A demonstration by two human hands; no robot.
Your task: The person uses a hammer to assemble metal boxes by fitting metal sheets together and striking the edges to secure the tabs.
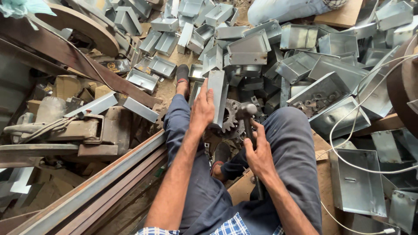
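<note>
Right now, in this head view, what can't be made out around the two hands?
- Hammer handle: mostly hidden by the right hand.
- Metal box interior: faces away; the left hand covers one side.
- Toothed gear: partly behind box and hammer.
- Other person: cut off by the top edge.

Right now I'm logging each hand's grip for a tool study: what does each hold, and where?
Left hand grips the grey folded sheet-metal box by its side wall; right hand holds the dark steel hammer mid-handle.
</note>
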